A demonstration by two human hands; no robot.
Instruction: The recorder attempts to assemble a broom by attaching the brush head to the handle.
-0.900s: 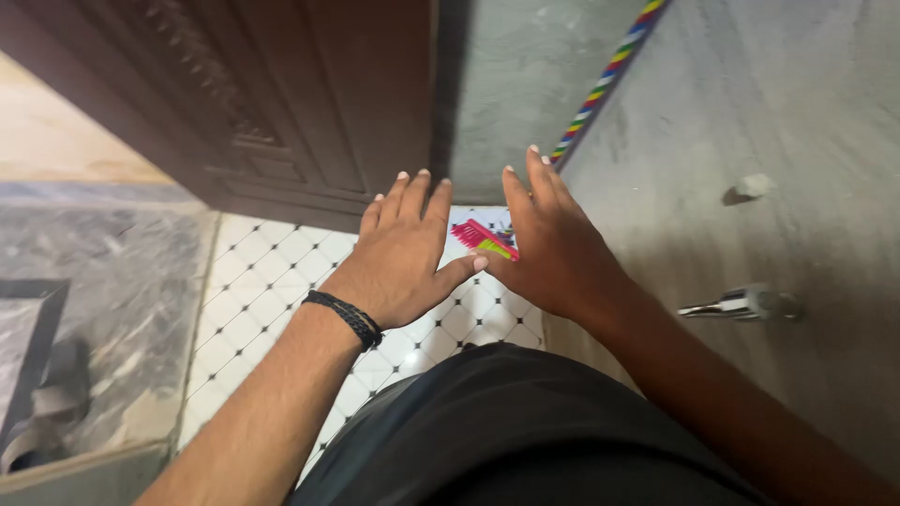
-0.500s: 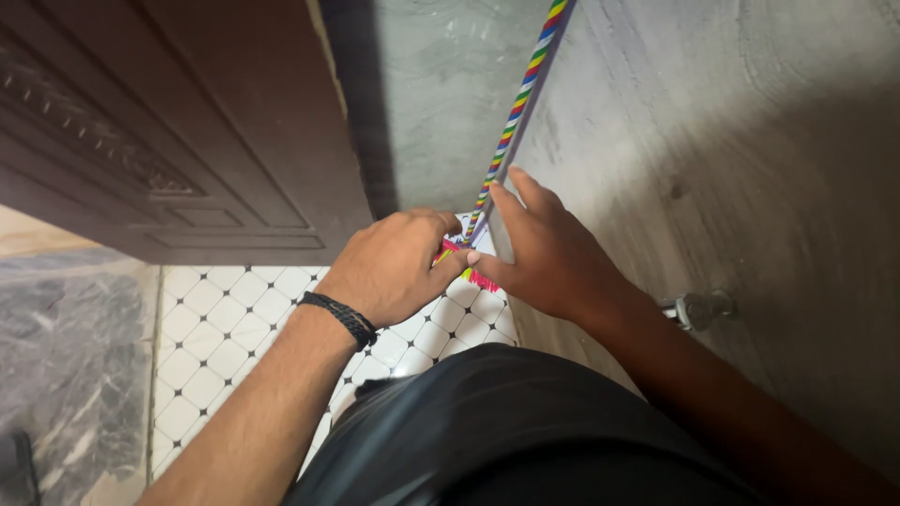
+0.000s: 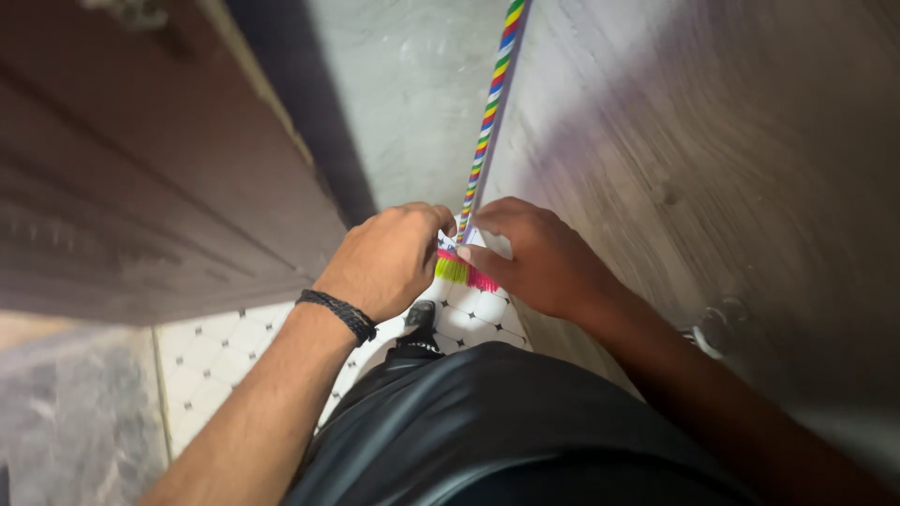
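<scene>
A dark wooden door (image 3: 141, 178) fills the left side; a grey wall (image 3: 712, 159) fills the right. White diamond-patterned floor tiles (image 3: 220, 361) lie below. A broom (image 3: 487, 122) with a multicoloured striped handle leans in the corner, its pink and green bristles low between both hands. The left hand (image 3: 389, 258) is curled shut around the handle base. The right hand (image 3: 534, 253) is closed on it from the opposite side. A black bracelet (image 3: 339, 314) circles the left wrist.

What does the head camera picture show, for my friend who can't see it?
Two hands close around a rainbow-striped broom handle leaning in a wall corner: the left hand and right hand grip it just above the pink and green bristles. Below is a white tiled floor, with a dark wooden door on the left.
</scene>
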